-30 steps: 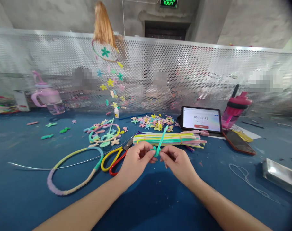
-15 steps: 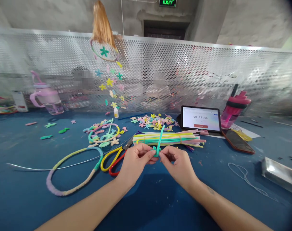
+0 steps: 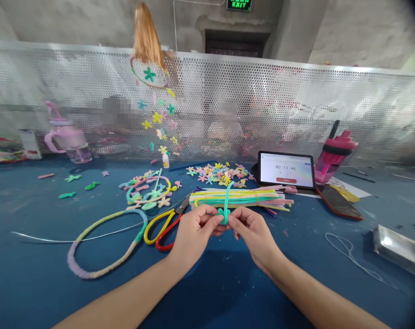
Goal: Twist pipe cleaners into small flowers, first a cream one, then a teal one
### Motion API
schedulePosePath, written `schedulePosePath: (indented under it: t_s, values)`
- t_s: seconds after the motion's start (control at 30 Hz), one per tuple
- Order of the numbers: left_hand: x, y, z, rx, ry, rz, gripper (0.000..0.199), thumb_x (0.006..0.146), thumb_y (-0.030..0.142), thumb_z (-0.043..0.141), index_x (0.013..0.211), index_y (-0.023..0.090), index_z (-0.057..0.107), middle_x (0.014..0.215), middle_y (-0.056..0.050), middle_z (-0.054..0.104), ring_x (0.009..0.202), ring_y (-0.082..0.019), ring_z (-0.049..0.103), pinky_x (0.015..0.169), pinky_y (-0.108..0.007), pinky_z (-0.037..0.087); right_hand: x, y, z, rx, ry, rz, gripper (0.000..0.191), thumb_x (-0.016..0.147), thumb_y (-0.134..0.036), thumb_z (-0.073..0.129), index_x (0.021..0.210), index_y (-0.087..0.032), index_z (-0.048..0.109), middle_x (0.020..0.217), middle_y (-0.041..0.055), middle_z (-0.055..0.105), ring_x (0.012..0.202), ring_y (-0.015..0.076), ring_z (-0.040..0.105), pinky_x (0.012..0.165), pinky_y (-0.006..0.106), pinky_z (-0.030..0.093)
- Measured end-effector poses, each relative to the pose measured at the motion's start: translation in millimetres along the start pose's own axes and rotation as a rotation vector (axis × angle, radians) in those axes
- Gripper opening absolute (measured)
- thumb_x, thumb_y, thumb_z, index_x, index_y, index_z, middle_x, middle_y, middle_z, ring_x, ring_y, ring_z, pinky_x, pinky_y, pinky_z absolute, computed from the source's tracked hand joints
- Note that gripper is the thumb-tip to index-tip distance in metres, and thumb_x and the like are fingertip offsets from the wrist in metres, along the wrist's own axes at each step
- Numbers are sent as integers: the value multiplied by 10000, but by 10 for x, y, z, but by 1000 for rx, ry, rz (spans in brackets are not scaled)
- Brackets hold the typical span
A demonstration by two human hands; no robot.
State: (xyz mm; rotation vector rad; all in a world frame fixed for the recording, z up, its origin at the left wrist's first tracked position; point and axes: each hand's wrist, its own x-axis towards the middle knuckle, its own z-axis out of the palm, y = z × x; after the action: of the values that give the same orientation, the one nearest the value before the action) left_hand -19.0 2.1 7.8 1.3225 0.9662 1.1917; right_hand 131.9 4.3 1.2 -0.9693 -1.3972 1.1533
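Both my left hand (image 3: pixel 195 235) and my right hand (image 3: pixel 253 234) pinch a teal pipe cleaner (image 3: pixel 225 205) at a small twisted knot, just in front of the table. Its long end rises upright and curves over at the tip. Behind my hands lies a bundle of pastel pipe cleaners (image 3: pixel 239 198), tied at the middle. Scissors with yellow and red handles (image 3: pixel 161 230) lie just left of my left hand. Further left rests a pastel wrapped hoop (image 3: pixel 104 244) with a thin wire (image 3: pixel 73 238) running from it.
On the blue table are a heap of pipe-cleaner flowers (image 3: pixel 217 176), a tangle of pastel shapes (image 3: pixel 147 192), a timer tablet (image 3: pixel 286 170), a phone (image 3: pixel 338 202), a pink bottle (image 3: pixel 334 155), a pink mug (image 3: pixel 68 139), a metal box (image 3: pixel 399 251) and white cord (image 3: pixel 351 260).
My hands have drifted slightly right and turned the knot. The teal pipe cleaner now stands more upright, and its tip curves over. The tablet timer has gone from 00:13:45 to 00:13:46.
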Motion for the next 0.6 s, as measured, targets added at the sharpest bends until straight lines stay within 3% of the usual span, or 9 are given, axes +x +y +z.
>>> schedulePosePath:
  t_s: [0.2,0.37,0.6]
  values:
    - [20,48,-55,175,-110,86,212,818,330,569,717,144,570,581,-12,632,516,-134,615,516,-227,513,-23,-15,28,69,29,28,253,750,-377,643,654,-169,537,591,-11,555,465,85,409,449,225,322]
    - [31,69,-46,152,-190,17,273,816,359,570,661,137,541,559,-8,606,473,-110,575,458,-200,471,-34,-31,33,79,38,32,270,737,-388,655,643,-165,536,577,-16,548,457,80,401,442,222,315]
    - [2,42,-26,140,-166,45,280,843,368,526,669,149,507,544,7,573,442,-91,520,440,-192,429,-46,-39,54,87,18,52,275,750,-382,645,639,-165,518,568,-19,538,451,76,395,439,216,309]
